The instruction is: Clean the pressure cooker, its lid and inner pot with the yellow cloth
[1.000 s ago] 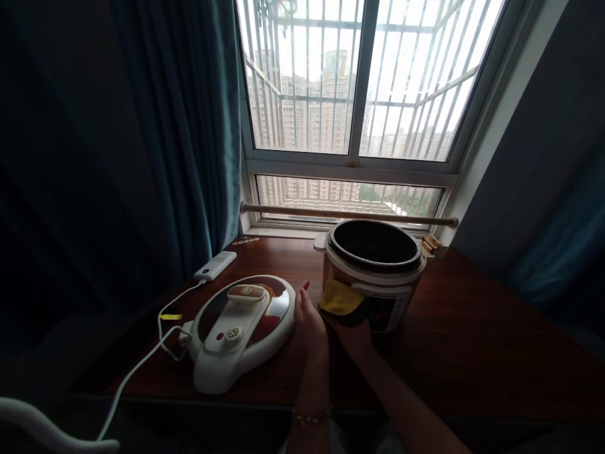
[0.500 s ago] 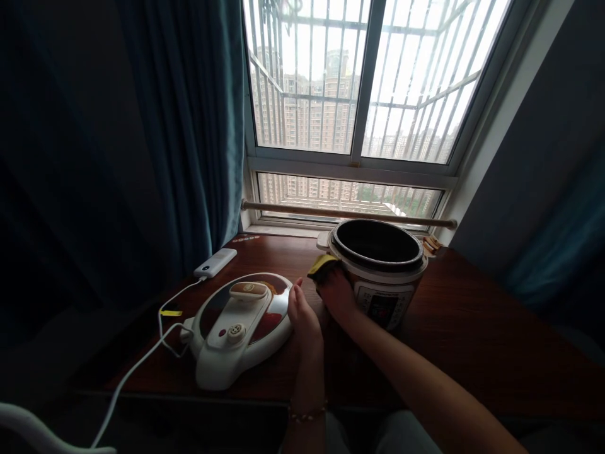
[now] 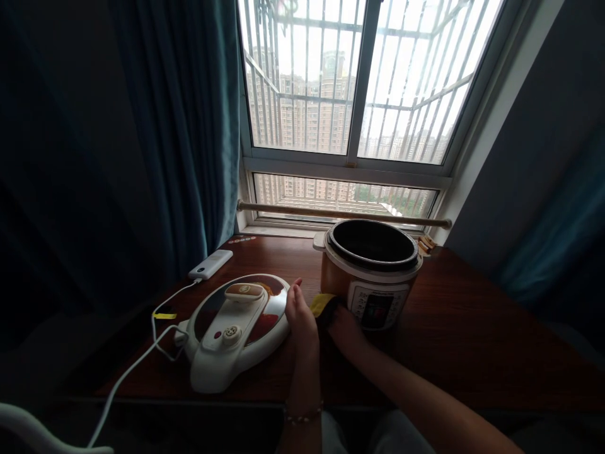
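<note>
An electric pressure cooker with its lid off stands on the table, its dark inner pot showing. My right hand grips a yellow and black cloth low against the cooker's left front side, beside the control panel. Its fingertips are hidden behind the cloth. The cooker's detached lid, white with a shiny top, lies on the table to the left. My left hand is held upright at the lid's right edge, fingers stretched out and nothing in them; whether it touches the lid I cannot tell.
A white power bank lies at the back left, with a white cable running from it past the lid. The cable carries a yellow tag. Behind the brown table are a barred window and a horizontal rod. Small brown items sit behind the cooker.
My right hand has moved the cloth down the cooker's side, from near the rim to near the base. The left hand has stayed by the lid. The view has shifted slightly.
</note>
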`<action>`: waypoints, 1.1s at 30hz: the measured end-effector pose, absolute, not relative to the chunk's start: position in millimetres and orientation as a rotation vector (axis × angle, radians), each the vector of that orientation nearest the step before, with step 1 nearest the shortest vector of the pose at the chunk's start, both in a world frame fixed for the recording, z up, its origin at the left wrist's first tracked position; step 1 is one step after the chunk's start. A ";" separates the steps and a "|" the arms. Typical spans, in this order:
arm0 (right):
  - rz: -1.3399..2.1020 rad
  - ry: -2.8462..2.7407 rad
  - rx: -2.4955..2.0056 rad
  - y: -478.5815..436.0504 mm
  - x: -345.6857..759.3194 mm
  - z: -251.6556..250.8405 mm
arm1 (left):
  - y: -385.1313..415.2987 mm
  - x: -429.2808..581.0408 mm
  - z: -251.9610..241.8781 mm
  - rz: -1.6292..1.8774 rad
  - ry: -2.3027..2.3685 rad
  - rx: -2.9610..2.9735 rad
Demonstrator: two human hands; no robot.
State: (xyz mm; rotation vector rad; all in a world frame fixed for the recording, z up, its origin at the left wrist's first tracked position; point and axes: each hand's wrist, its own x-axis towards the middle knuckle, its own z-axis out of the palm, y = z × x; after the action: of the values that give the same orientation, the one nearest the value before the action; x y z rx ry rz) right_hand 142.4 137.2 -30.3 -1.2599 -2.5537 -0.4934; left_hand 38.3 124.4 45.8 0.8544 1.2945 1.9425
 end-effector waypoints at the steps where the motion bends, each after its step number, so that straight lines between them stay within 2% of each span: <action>1: -0.503 -2.546 -1.234 129.8 153.9 -25.6 | 124.2 41.5 46.7 1.931 1.295 0.878; 8: -0.612 -2.009 -1.388 98.5 212.9 15.8 | 116.3 67.8 53.0 1.796 1.348 1.019; 14: -0.591 -1.416 -1.683 88.1 189.7 7.3 | 115.1 87.4 42.8 1.723 1.349 1.132; 17: -0.538 -1.534 -1.655 87.7 191.1 -7.1 | 112.9 95.9 40.5 1.722 1.365 1.230; 20: -0.440 -1.866 -1.456 88.6 208.9 -22.1 | 106.8 103.9 43.2 1.760 1.446 1.368; 23: -0.404 -1.968 -1.329 90.4 224.9 -30.8 | 100.4 110.9 46.1 1.792 1.509 1.468; 28: -0.384 -1.673 -1.419 94.2 226.9 -16.2 | 97.4 118.1 44.0 1.759 1.497 1.544; 33: -0.073 -1.124 -1.411 99.7 233.8 -17.9 | 95.2 122.8 43.7 1.754 1.478 1.599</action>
State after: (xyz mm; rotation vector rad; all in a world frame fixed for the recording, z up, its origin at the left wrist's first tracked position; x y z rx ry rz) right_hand 233.8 99.7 -17.9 -1.4108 -1.1238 -0.0731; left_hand 122.8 95.2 43.7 1.5986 1.4784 1.7540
